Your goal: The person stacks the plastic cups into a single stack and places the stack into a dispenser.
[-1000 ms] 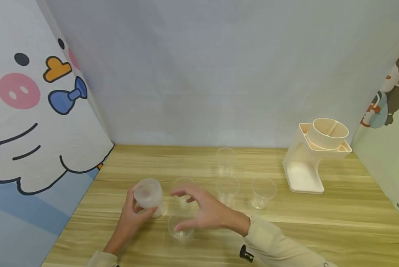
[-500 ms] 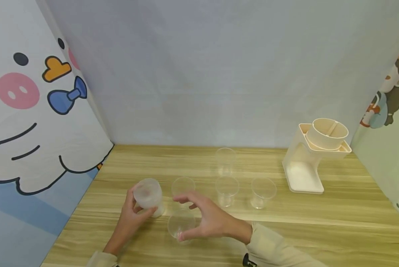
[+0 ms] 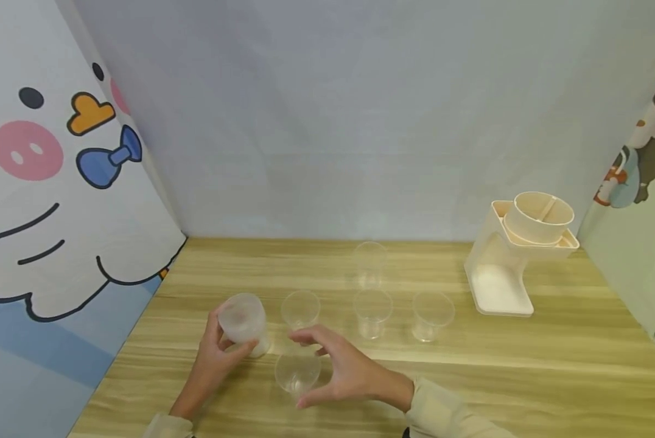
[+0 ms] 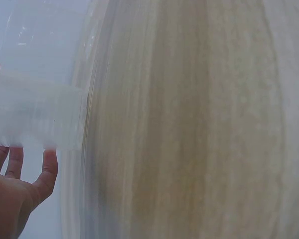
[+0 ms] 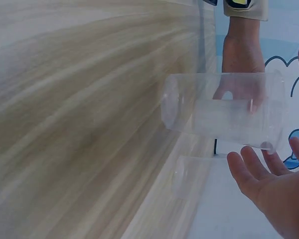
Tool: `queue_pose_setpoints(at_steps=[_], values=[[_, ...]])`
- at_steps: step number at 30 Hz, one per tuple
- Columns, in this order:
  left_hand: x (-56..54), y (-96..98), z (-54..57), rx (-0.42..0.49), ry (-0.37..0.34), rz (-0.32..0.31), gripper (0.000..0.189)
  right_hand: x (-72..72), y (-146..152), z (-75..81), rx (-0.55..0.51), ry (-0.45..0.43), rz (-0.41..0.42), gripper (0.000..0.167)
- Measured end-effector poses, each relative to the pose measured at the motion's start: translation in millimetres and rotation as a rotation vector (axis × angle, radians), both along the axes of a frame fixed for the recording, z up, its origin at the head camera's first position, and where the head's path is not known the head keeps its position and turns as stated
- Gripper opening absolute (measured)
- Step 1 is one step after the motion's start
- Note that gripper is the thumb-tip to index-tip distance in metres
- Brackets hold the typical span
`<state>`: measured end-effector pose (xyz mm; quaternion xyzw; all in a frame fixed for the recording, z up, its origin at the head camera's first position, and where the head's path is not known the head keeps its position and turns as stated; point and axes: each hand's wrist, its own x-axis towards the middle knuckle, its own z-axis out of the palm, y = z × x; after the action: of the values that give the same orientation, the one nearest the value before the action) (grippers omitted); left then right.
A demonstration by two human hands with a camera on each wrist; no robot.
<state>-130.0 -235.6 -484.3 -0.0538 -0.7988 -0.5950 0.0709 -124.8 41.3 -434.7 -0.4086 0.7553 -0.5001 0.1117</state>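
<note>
In the head view my left hand grips a stack of clear plastic cups upright at the left of the table. The left wrist view shows its fingertips against the frosted side of the nested cups. Just right of the stack, a single clear cup stands on the table. My right hand curves loosely beside it, thumb and fingers spread. From the right wrist, a gap appears between most fingers of my right hand and the clear cup; contact at its rim is hard to tell.
Behind these, clear cups stand in a row: a left cup, a middle cup and a right cup. Another cup stands farther back. A cream coffee-maker-like stand occupies the back right, before a fabric wall.
My right hand has shifted slightly right and toward me, its thumb leaving the front of the single cup. The left hand and its stack stay nearly still.
</note>
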Motion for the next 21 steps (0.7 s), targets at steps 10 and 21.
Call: queue_pose_setpoints(at_steps=[10,21], values=[[-0.9,-1.6,-1.4,0.003,-0.017,0.0,0.083,2.4,-0.4,-19.5,0.033,-0.063,-0.013,0.088],[0.6,-0.4,-2.3,-0.004,-0.011,0.01,0.084,5.7,-5.2,-29.4,-0.02,-0.083,-0.046,0.076]])
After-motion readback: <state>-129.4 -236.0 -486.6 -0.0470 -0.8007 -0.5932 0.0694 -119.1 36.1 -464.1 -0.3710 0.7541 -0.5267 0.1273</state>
